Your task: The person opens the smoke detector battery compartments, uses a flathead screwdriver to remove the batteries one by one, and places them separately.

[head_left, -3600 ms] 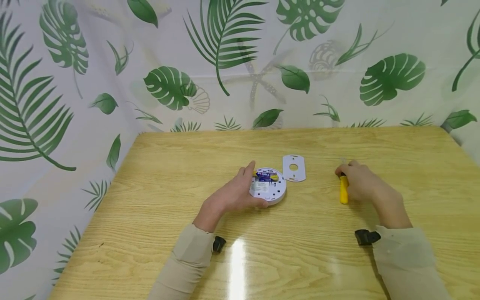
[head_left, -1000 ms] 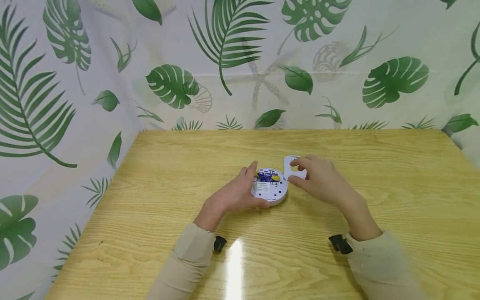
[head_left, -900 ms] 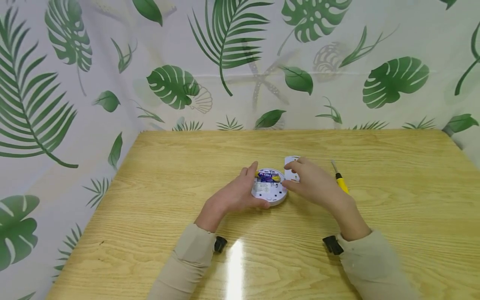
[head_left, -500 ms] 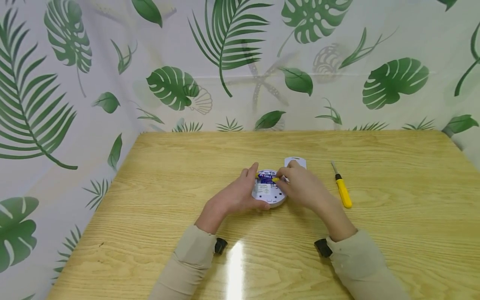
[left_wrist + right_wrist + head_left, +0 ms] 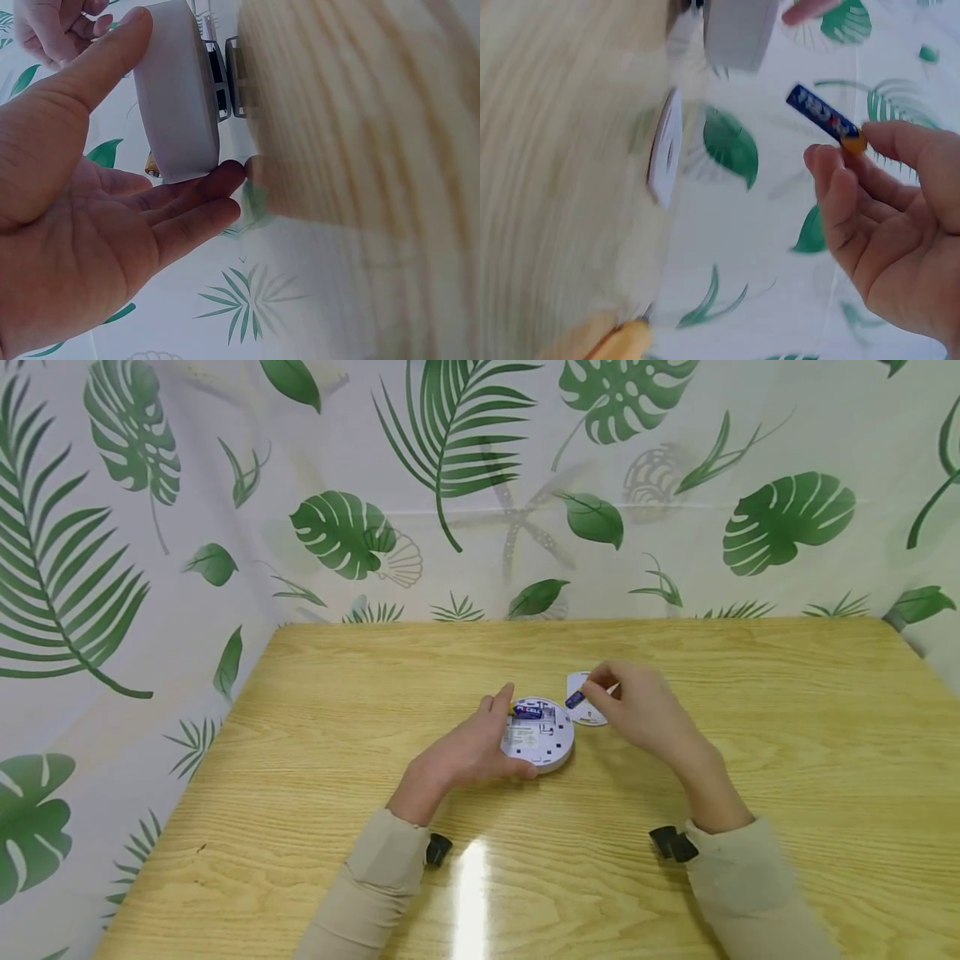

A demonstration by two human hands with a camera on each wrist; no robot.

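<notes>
My left hand grips the left side of a white round smoke alarm, thumb at the near rim and fingers at the far side. One blue-and-yellow battery lies in the alarm's bay, and the slot beside it looks bare. Thumb and fingertips of my right hand pinch another battery by its yellow end. That battery is in the air, above a flat white mounting plate, partly covered by the hand. In the left wrist view, the alarm's edge shows between thumb and fingers.
A yellow-handled screwdriver lies on the table in the right wrist view; the right hand hides it in the head view. The wooden table ends at a leaf-patterned cloth behind.
My right hand set the screwdriver on the table, reached to the alarm and took hold of a battery, then lifted it out and to the right. My left hand keeps its grip.
</notes>
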